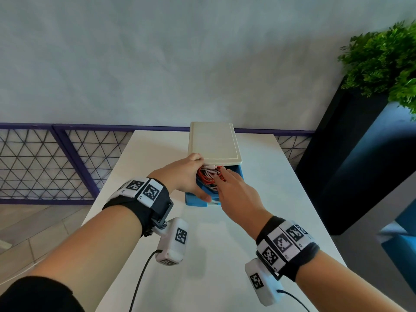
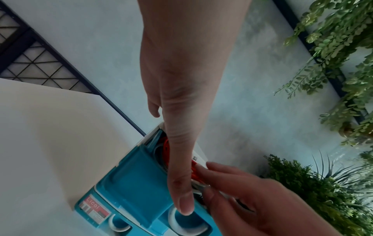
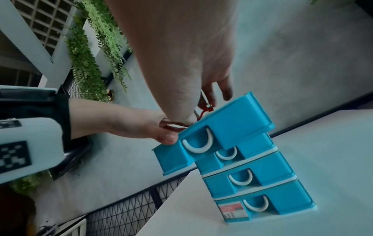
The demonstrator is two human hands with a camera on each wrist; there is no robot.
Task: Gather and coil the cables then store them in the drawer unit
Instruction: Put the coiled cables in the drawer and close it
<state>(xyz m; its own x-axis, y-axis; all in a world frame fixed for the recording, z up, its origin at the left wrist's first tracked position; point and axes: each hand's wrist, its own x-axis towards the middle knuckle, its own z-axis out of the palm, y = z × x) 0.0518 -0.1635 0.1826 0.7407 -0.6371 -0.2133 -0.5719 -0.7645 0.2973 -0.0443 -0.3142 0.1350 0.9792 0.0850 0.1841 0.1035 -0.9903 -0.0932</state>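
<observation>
A blue drawer unit [image 1: 213, 143] with a cream top stands on the white table [image 1: 202, 255]. Its top drawer [image 1: 195, 200] is pulled out toward me, and coiled red and white cables [image 1: 208, 176] lie inside. My left hand [image 1: 193, 176] holds the drawer's left side, with the thumb [image 2: 179, 175] along the front rim near the white handle and the fingers at the unit's top edge. My right hand [image 1: 227, 183] lies with straight fingers on the cables [image 3: 207, 110] in the drawer [image 3: 232, 124]. Three lower drawers [image 3: 252, 175] are closed.
A leafy plant [image 1: 382, 64] in a tall black planter [image 1: 349, 165] stands right of the table. A purple-framed mesh railing [image 1: 45, 163] runs behind and to the left. Black camera cords [image 1: 144, 273] hang from my wrists over the table's near part.
</observation>
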